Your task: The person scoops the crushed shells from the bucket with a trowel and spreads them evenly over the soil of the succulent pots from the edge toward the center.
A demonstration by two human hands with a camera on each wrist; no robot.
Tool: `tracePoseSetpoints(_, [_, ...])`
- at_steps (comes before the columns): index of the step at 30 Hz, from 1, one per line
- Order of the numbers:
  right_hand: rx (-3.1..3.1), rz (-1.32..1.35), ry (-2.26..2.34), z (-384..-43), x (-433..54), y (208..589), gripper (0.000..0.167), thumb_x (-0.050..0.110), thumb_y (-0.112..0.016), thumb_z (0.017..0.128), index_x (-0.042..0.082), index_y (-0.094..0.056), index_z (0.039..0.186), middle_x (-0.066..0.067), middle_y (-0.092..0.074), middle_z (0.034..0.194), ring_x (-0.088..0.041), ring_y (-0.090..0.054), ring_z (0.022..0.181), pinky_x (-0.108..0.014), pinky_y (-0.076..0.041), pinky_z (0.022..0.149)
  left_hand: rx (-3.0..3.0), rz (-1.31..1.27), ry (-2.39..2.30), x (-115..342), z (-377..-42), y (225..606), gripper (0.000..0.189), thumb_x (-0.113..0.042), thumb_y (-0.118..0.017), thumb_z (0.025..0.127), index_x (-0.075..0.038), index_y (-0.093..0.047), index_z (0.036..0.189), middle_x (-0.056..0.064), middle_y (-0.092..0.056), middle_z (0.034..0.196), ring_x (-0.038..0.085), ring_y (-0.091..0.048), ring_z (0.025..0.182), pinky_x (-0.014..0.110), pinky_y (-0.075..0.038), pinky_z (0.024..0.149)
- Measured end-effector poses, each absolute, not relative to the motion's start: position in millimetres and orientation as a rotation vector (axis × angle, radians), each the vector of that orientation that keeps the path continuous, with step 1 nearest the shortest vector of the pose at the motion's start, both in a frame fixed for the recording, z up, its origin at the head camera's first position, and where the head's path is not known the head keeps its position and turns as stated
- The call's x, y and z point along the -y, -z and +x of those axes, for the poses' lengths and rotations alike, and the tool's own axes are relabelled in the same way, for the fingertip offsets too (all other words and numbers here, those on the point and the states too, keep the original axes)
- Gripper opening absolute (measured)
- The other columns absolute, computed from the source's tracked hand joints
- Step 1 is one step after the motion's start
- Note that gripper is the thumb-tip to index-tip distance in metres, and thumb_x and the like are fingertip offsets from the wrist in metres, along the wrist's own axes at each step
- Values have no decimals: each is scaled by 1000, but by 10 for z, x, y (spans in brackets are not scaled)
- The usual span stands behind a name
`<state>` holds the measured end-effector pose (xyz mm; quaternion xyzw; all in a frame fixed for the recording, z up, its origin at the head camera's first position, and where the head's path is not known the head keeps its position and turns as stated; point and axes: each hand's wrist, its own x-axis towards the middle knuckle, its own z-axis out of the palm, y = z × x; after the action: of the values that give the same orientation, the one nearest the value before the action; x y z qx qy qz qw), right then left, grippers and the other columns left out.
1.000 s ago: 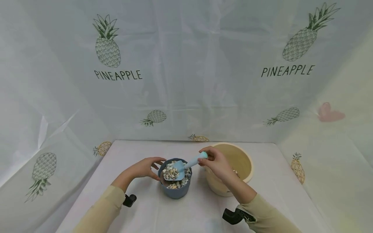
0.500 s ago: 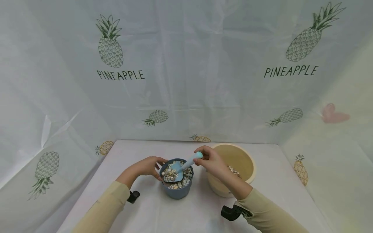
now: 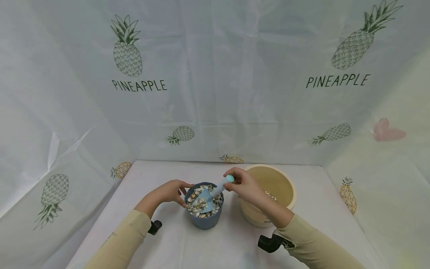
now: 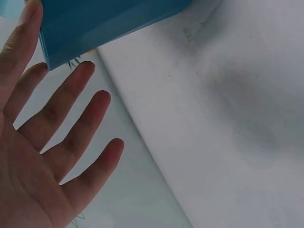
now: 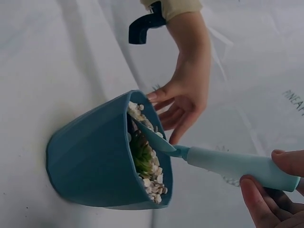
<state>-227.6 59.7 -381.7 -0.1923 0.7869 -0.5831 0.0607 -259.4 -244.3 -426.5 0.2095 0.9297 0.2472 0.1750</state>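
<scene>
A blue-grey flowerpot (image 3: 205, 223) stands upright on the table, filled with small pale pebbles (image 3: 215, 210). A light-blue trowel (image 3: 206, 197) lies low over them, its blade inside the rim with some pebbles on it. My right hand (image 3: 248, 189) pinches the end of the trowel's handle (image 5: 228, 165) between thumb and fingers. My left hand (image 3: 167, 191) is at the pot's left side, thumb and index finger touching near the rim, the other fingers spread apart in the left wrist view. Inside the pot, the right wrist view shows a green succulent (image 5: 141, 153), partly hidden by the blade.
A larger cream bucket (image 3: 252, 216) stands right of the pot, partly behind my right forearm, with pebbles (image 3: 270, 195) in the bottom. White cloth covers the table (image 3: 161, 243). A pineapple-print curtain (image 3: 218, 93) closes off the back and sides.
The trowel has moved slightly left and tipped, and fewer pebbles lie on its blade. Pebbles now cover more of the pot's left side. My left hand stays by the pot.
</scene>
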Motion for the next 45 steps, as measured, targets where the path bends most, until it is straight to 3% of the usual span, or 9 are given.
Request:
tracePoseSetpoints(11, [-2471, -678, 1699, -2324, -526, 3746, 19, 7, -71, 89, 6, -66, 108, -5, -64, 94, -17, -67, 82, -33, -56, 70, -2621, 577, -726, 2417, -2573, 4271, 75, -12, -88, 70, -10, -57, 138, 8, -69, 104, 36, -62, 103, 42, -54, 76])
tracePoseSetpoints(24, [-2554, -793, 1614, -2257, -578, 3676, 20, 6, -72, 89, 8, -66, 107, -3, -62, 94, -16, -66, 88, -29, -56, 74, -2625, 577, -731, 2446, -2569, 4299, 77, -15, -88, 70, -13, -56, 140, 7, -69, 104, 32, -63, 100, 41, -54, 75])
tracePoseSetpoints(31, [-2619, -873, 1552, -2255, -584, 3636, 21, 6, -72, 88, 9, -65, 107, -1, -61, 93, -14, -64, 84, -27, -55, 72, -2615, 565, -767, 2442, -2569, 4292, 76, -13, -88, 70, -13, -56, 139, 8, -68, 105, 32, -62, 101, 41, -54, 75])
tracePoseSetpoints(45, [-2538, -1009, 1523, -2209, -689, 3556, 18, 2, -70, 89, 5, -66, 106, -3, -61, 97, -17, -63, 87, -32, -55, 77, -2618, 554, -775, 2467, -2572, 4313, 77, -13, -88, 71, -14, -55, 140, 7, -67, 105, 29, -62, 99, 40, -54, 75])
